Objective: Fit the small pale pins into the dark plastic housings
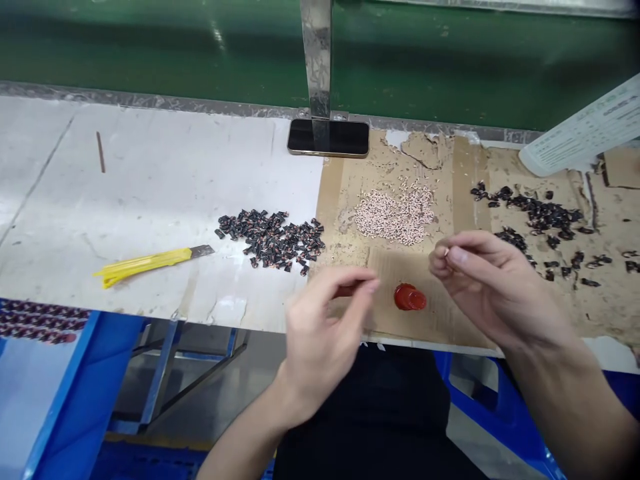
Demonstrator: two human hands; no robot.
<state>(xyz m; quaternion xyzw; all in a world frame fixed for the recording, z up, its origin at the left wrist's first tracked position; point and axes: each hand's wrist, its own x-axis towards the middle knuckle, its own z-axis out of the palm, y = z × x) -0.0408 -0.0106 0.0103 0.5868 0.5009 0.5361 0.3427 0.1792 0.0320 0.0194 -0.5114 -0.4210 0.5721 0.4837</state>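
Observation:
My right hand (493, 287) pinches a small pale part (445, 252) between thumb and forefinger, above a brown cardboard sheet (400, 313). My left hand (325, 327) is blurred, its fingers bunched beside a reddish sliver (350, 290) whose hold I cannot make out. Between the hands sits a small stack of red discs (410, 297) on the cardboard. Behind them lies a heap of tiny pink-beige parts (395, 215). Loose dark parts (537, 213) are scattered to the right, and another dark pile (270, 239) rests on the white bench top (150, 200).
A yellow utility knife (150, 265) lies on the bench top. A phone (329, 138) sits at the back against a metal post (316, 60). A white printed sheet (580, 127) leans at back right. A blue bin (60, 373) holding dark parts stands below left.

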